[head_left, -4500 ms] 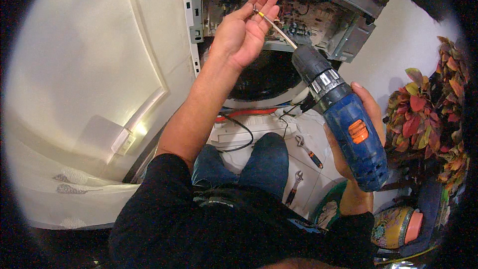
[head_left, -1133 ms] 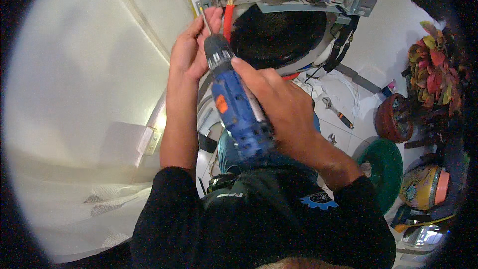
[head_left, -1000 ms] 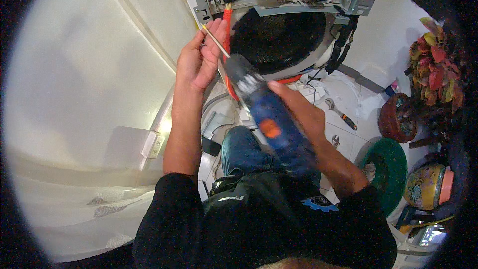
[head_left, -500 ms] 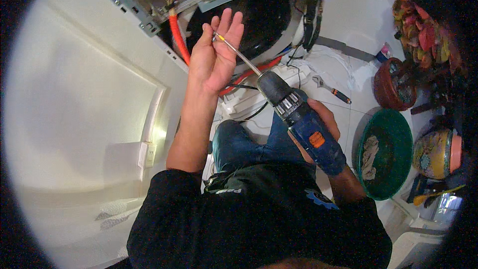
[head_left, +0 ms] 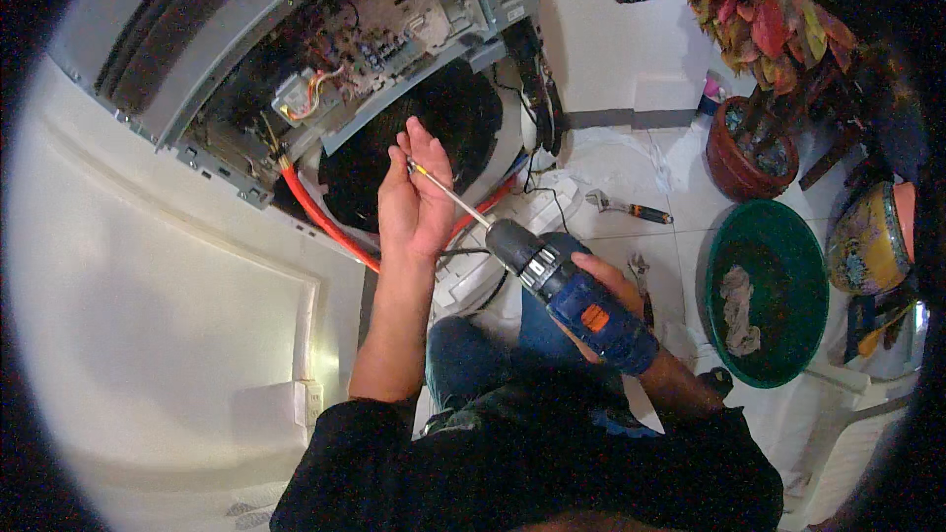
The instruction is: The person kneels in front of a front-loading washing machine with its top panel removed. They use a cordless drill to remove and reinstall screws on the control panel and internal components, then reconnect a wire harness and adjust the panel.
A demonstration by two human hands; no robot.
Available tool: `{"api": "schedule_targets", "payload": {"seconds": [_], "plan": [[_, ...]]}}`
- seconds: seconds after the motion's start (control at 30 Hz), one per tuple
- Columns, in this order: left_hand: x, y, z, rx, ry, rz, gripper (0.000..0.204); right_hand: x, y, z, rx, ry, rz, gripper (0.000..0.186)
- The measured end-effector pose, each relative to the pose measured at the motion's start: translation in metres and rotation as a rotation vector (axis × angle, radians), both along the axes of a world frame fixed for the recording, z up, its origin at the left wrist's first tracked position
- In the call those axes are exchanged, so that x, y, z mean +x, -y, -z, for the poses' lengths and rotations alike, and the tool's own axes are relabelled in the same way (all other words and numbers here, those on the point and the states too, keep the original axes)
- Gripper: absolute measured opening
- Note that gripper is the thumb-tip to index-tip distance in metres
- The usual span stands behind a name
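My right hand (head_left: 619, 284) is wrapped round a dark blue and black power drill (head_left: 570, 298) with an orange patch. A long metal bit (head_left: 461, 203) runs from its chuck toward the upper left, with a yellow band near the tip. My left hand (head_left: 424, 212) is palm up, its fingers stretched out, and the bit's tip lies beside the thumb and fingers. Whether a small screw sits on the tip is too fine to tell. Beyond the hands stands an opened grey appliance (head_left: 232, 64), with a circuit board (head_left: 394, 25) exposed above a round black opening (head_left: 379, 172).
An orange-red hose (head_left: 325, 224) hangs from the appliance. On the tiled floor lie an adjustable wrench (head_left: 631, 207), another metal tool (head_left: 640, 281) and a white plastic part (head_left: 532, 207). To the right are a green basin (head_left: 788, 335) holding a rag (head_left: 737, 310), and a brown plant pot (head_left: 734, 163).
The view has shifted, showing more of the appliance and its board. My left hand's fingers have drawn closer together around the bit's tip. The drill stays in my right hand.
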State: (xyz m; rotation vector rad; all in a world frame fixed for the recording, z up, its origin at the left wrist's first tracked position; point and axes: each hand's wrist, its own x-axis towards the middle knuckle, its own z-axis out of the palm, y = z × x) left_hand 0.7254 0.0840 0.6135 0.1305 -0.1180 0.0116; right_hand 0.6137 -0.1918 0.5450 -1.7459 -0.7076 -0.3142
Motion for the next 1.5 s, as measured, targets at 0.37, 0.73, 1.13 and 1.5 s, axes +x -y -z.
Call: {"api": "schedule_targets", "payload": {"seconds": [0.37, 0.73, 1.13, 1.5], "plan": [[0.013, 0.021, 0.004, -0.101, 0.147, 0.126, 0.023, 0.007, 0.007, 0.014, -0.036, 0.181, 0.077, 0.070], [0.018, 0.042, -0.004, 0.266, -0.129, -0.104, 0.024, 0.002, 0.005, 0.027, 0.086, -0.066, 0.150, 0.078], [0.007, 0.025, 0.017, 0.456, -0.322, 0.038, 0.040, 0.020, 0.020, 0.021, 0.243, -0.106, 0.189, 0.075], [-0.061, -0.182, -0.104, 1.909, -0.618, -1.851, 0.065, 0.213, 0.062, -0.014, 0.666, -0.189, 0.231, 0.019]]}}
